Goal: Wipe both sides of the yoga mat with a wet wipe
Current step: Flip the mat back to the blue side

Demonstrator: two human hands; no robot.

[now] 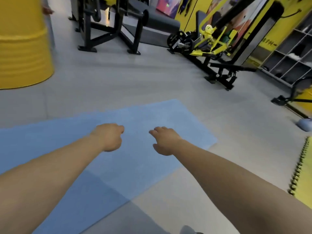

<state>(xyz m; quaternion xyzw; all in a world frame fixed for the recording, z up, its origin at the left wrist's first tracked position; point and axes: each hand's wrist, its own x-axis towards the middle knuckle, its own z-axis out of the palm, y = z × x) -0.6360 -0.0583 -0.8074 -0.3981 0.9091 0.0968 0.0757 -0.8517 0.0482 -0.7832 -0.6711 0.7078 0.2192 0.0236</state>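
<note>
A light blue yoga mat [138, 115] lies flat on the grey gym floor, running from the left edge to a far corner at the right. Both my arms stretch out over it. My left hand [108, 136] hovers above the mat's middle with its fingers curled under and nothing visible in it. My right hand [166, 141] hangs beside it, fingers loose and slightly spread, holding nothing. No wet wipe shows anywhere in the head view.
A big yellow drum [22, 44] stands at the far left. Black weight frames [108, 26] and a yellow-black machine [212, 41] stand behind the mat. Grey cubby shelves [293, 53] line the right wall. A small blue pouch [303, 124] lies on the floor at the right.
</note>
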